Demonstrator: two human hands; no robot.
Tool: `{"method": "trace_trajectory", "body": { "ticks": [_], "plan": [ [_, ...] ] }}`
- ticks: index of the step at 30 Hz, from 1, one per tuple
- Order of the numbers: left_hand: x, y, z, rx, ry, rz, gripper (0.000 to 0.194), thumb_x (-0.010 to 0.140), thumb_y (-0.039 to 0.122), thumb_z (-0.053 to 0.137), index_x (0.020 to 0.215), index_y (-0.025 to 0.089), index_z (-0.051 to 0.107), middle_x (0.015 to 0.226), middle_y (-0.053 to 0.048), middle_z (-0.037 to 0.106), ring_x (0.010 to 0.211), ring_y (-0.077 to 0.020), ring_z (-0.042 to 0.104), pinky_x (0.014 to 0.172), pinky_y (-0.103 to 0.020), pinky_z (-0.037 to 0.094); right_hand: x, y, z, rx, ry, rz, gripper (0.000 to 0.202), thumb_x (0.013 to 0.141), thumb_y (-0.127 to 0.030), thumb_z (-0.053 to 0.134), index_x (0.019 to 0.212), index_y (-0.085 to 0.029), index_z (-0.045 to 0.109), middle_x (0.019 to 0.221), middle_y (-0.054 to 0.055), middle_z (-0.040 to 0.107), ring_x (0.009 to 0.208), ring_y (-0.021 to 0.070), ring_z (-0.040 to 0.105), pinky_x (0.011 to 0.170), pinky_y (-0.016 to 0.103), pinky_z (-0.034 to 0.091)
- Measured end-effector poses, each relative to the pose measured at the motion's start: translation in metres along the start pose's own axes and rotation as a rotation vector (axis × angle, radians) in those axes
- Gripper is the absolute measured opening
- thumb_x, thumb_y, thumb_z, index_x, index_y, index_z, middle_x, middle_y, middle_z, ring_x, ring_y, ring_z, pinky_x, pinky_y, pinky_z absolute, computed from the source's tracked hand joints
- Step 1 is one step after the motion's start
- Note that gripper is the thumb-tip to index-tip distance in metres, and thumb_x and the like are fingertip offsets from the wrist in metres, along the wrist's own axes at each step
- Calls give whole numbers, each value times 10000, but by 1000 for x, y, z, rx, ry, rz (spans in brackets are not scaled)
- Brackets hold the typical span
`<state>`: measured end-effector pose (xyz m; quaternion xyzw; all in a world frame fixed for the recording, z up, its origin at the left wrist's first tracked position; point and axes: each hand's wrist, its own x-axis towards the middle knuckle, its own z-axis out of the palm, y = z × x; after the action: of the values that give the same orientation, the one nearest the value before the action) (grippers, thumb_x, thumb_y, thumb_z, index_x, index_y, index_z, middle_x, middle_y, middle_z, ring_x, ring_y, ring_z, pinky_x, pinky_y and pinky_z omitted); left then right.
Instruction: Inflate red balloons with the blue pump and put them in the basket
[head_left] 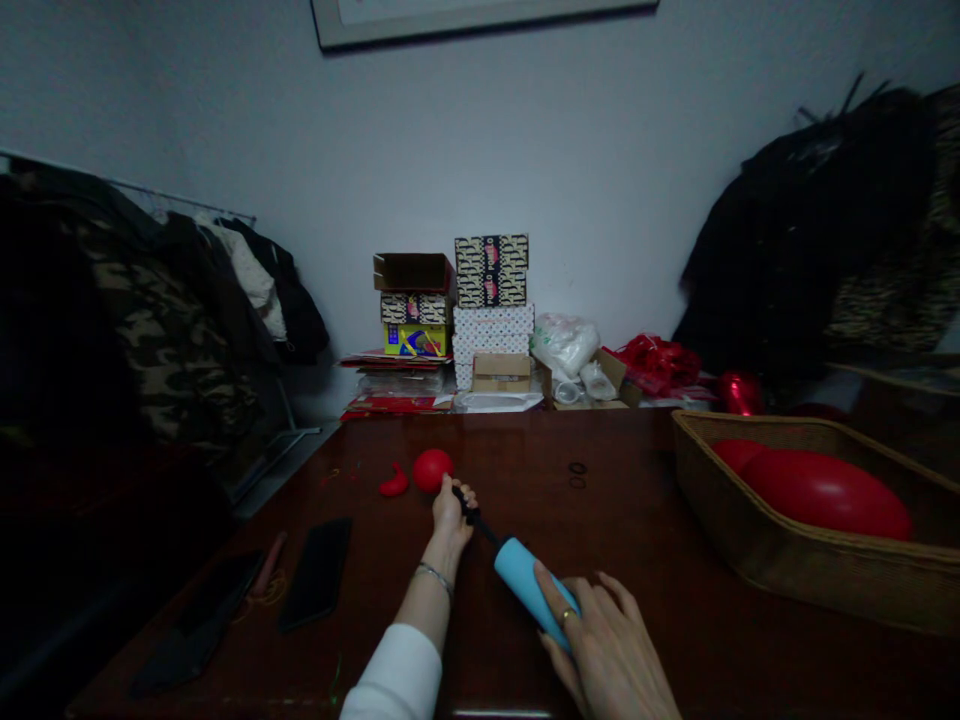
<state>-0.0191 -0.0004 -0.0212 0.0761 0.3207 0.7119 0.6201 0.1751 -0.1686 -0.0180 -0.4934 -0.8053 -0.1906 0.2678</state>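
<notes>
A hand pump with a light blue barrel [525, 582] and a black rod slants across the middle of the table. My left hand [452, 505] is closed around the pump's black far end, where a small, partly inflated red balloon [433, 470] sits against the fingers. The balloon's neck is hidden by that hand. Around the blue barrel's near end, my right hand [600, 640] is wrapped, with some fingers loosely raised and a ring showing. Just left of the round balloon lies a limp red balloon [394, 481].
A wicker basket [757, 540] with large red balloons [825, 490] stands at the right. Two dark phones [316, 572] and a reddish stick [268, 565] lie at the left. Black rings [577, 475] rest farther back. Stacked boxes [491, 335] line the wall.
</notes>
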Motion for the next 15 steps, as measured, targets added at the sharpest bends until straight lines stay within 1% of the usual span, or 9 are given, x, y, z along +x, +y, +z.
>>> {"method": "trace_trajectory", "body": {
  "ticks": [3, 6, 8, 11, 13, 15],
  "plan": [
    [5, 8, -2, -15, -16, 4, 304, 935, 334, 405, 676, 176, 389, 504, 65, 337, 355, -41, 324, 332, -127, 246, -14, 12, -6, -28, 8, -79, 539, 822, -332, 541, 1335, -242, 400, 876, 17, 628, 761, 165, 586, 887, 386, 341],
    [3, 11, -1, -35, -32, 4, 300, 920, 346, 441, 678, 172, 405, 510, 61, 343, 365, -43, 329, 332, -127, 247, -21, 22, -12, -49, -6, -148, 567, 833, -351, 531, 1361, -221, 370, 897, 22, 642, 750, 155, 593, 865, 364, 357],
    [-1, 12, 0, -55, -60, -20, 307, 904, 373, 465, 679, 169, 420, 522, 49, 368, 382, -52, 356, 343, -135, 280, -23, 26, -15, -43, 3, -155, 567, 838, -361, 526, 1363, -218, 365, 897, 19, 648, 747, 152, 599, 852, 353, 368],
    [-7, 14, 2, -93, -133, -67, 344, 889, 441, 457, 683, 166, 448, 544, 24, 413, 421, -78, 418, 381, -166, 364, -22, 29, -18, -26, 42, -123, 522, 856, -368, 495, 1346, -225, 387, 870, 12, 651, 739, 151, 604, 830, 346, 382],
    [-11, 16, 3, -98, -167, -71, 338, 889, 434, 461, 690, 161, 469, 562, 7, 451, 447, -91, 458, 406, -182, 406, -21, 29, -20, -21, 78, -104, 485, 864, -371, 476, 1323, -224, 418, 856, 10, 648, 735, 150, 605, 818, 340, 385],
    [-14, 18, 4, -104, -178, -73, 293, 885, 380, 496, 701, 151, 493, 598, -10, 499, 480, -95, 501, 434, -186, 440, -21, 29, -21, -15, 97, -113, 476, 862, -376, 478, 1308, -215, 438, 857, 10, 646, 737, 146, 607, 814, 332, 384]
  ]
}}
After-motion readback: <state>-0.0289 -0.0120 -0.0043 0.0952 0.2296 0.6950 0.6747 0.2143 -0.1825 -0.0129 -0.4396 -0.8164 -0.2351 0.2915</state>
